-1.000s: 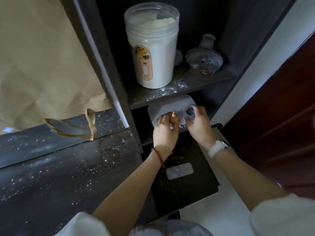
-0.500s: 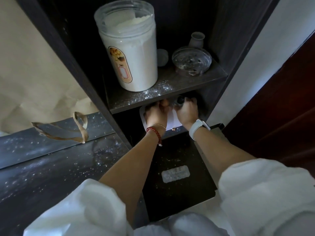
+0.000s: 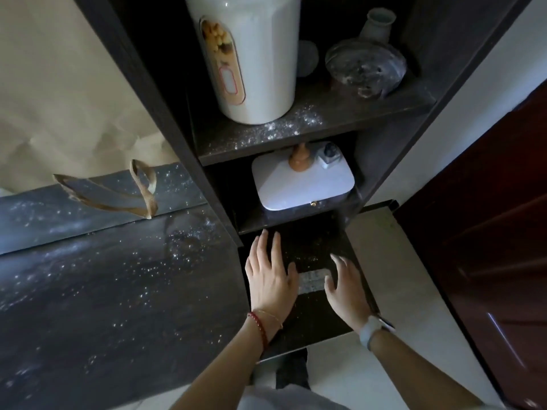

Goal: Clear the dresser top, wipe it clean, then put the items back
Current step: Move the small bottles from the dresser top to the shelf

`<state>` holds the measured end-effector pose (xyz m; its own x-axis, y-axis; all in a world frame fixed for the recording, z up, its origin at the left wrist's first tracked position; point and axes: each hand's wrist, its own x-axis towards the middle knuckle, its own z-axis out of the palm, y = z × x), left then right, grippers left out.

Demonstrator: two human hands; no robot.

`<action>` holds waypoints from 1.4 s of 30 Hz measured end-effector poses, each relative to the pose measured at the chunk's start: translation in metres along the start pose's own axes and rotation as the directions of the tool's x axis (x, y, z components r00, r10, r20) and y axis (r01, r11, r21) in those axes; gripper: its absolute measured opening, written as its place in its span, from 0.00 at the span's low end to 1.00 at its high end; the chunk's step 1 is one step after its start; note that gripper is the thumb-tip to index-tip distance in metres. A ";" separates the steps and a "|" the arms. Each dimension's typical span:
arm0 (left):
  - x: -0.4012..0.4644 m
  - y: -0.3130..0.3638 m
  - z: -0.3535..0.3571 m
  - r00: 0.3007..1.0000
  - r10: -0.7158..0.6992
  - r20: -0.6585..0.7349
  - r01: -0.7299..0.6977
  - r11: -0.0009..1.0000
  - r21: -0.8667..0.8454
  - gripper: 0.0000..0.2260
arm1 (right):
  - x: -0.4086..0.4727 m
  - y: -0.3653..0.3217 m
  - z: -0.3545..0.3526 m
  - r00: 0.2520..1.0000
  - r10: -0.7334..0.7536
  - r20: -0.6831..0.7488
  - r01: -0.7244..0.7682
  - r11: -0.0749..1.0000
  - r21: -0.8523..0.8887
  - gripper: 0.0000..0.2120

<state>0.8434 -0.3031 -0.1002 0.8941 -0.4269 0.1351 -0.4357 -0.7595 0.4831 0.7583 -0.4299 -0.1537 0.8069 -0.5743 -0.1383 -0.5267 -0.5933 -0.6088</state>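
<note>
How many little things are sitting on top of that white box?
2. A small orange gourd-shaped figure stands near the back middle of the white box, and a small white cube holding something dark sits at its back right corner. The shelf above may hide more.

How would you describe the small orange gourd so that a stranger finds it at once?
Look in the dark shelf unit, on its lower shelf, where a white box sits. The gourd stands on its lid, left of a small white cube; it alone is orange and pear-shaped.
</note>
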 end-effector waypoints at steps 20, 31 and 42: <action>0.021 -0.033 0.016 0.989 0.072 0.127 -0.115 0.917 0.381 0.42 | 0.025 0.056 0.060 0.897 0.023 0.442 0.237 0.818 -0.525 0.25; 0.015 -0.034 -0.020 0.990 0.077 0.120 -0.087 0.993 0.079 0.27 | -0.038 0.006 -0.007 0.999 -0.014 0.042 0.009 0.993 0.116 0.25; 0.040 -0.058 -0.101 0.977 0.055 -0.208 -0.094 0.979 -0.183 0.20 | 0.001 -0.122 -0.020 0.943 -0.286 -0.171 0.299 0.952 0.059 0.23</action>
<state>0.9146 -0.2261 -0.0353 0.8707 -0.3565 0.3387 -0.4916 -0.6135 0.6180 0.8177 -0.3693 -0.0638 0.8656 -0.4684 0.1768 -0.2446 -0.7037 -0.6671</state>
